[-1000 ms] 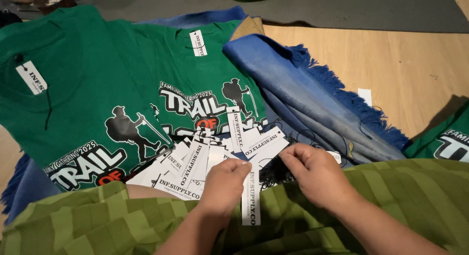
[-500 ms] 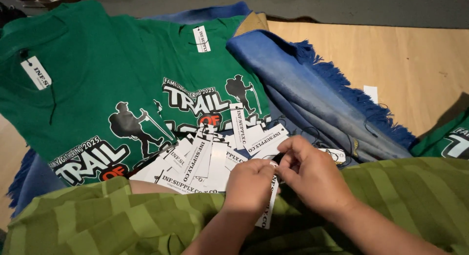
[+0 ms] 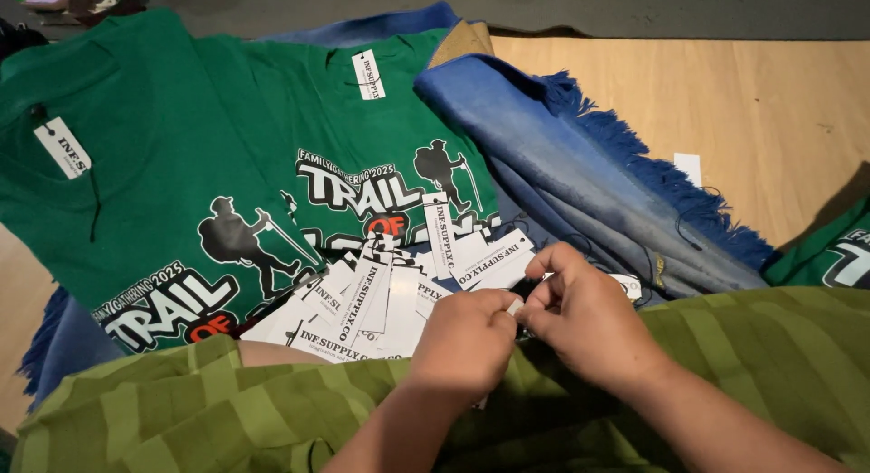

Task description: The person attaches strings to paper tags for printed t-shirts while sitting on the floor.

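Green cloth: striped green fabric (image 3: 707, 346) fills the bottom of the head view, draped under both forearms; only one view here.
Left hand: left hand (image 3: 467, 342) curled into a loose fist, fingers (image 3: 498, 321) together w/ thumb, pinching one end of a small white tag (image 3: 515, 307).
Right hand: right hand (image 3: 589, 319) meets it from the right, its fingertips pressed on the same tag; both hands touching at the pinch point.
Tag position: sits between the two hands, mostly hidden by them; only a small white corner shows, so its long axis can't be told.
Nearer hand: both equally on it; no gap to cross.
Tag pile: fan of white hang tags (image 3: 381, 301) lies just left of & beyond the left hand, touching its knuckles; long axes mostly run away from the person, a few slanted right.
Shirts: green printed t-shirts (image 3: 181, 192) spread flat behind the pile, overlapping; each has a white tag at the neck, one at far left (image 3: 63, 147), one at top centre (image 3: 368, 74).
Blue cloth: fringed blue blanket (image 3: 580, 174) runs diagonally to the right of the shirts, its fringe edge toward the wood floor (image 3: 770, 111).
Extra shirt: another green shirt edge (image 3: 829, 251) at far right.
Room: open floor lies right & beyond the blanket; left & centre crowded w/ shirts & tags; near edge blocked by the striped fabric.
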